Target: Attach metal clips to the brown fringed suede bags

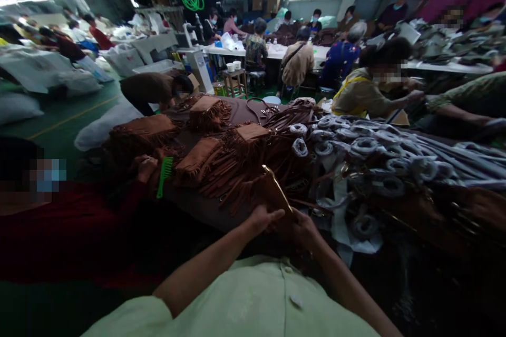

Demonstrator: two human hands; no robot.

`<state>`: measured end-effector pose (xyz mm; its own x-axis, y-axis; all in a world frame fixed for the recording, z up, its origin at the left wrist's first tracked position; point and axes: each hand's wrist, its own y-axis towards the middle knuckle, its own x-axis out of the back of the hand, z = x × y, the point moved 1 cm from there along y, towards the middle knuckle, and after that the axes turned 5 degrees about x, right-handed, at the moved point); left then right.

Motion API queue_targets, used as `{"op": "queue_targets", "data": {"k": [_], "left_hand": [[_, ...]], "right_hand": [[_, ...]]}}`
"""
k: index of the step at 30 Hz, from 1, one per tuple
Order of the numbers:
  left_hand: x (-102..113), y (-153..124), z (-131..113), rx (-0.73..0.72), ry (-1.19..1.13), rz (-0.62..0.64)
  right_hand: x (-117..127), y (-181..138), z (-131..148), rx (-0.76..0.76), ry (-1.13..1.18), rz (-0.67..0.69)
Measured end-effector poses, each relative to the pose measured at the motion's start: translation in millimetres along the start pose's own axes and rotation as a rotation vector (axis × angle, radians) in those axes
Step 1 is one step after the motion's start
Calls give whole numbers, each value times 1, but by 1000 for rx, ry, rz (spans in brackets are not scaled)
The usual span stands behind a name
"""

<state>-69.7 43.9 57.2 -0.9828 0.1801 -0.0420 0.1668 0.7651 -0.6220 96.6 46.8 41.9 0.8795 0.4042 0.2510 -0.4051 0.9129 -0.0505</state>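
My left hand [263, 218] and my right hand [302, 229] meet close to my chest, both closed on a brown fringed suede bag [272, 192]. A gold metal strip [276, 187] on the bag rises between them. Several more brown fringed bags [205, 160] lie piled on the table just beyond my hands. The fingertips are partly hidden by the bag.
A person in red at the left holds a green comb [164, 175] by the bags. Grey wrapped straps [367, 150] cover the table's right side. A seated person [371, 87] works at the far right. More workers sit at white tables [276, 51] behind.
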Motion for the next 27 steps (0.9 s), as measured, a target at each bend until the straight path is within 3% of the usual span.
{"op": "queue_targets", "data": {"k": [3, 6, 8, 14, 18, 23, 25, 27], "left_hand": [[-20, 0, -2, 178, 39, 122], [-30, 4, 3, 193, -111, 56], [-29, 7, 9, 192, -229, 14], [-20, 13, 24, 245, -466, 18], [-25, 18, 32, 234, -552, 22], [-37, 20, 42, 272, -605, 21], [-46, 16, 43, 289, -585, 104], [-58, 11, 42, 281, -552, 288]], "right_hand": [[7, -2, 14, 81, -123, 78], [19, -11, 19, 140, -116, 117], [33, -24, 12, 95, -12, 122], [68, -88, -35, -121, 31, -234], [56, -118, -36, -30, -55, -341], [32, -113, -23, 99, -324, -451], [28, -106, -22, 90, -328, -482], [27, -99, -21, 89, -309, -480]]}}
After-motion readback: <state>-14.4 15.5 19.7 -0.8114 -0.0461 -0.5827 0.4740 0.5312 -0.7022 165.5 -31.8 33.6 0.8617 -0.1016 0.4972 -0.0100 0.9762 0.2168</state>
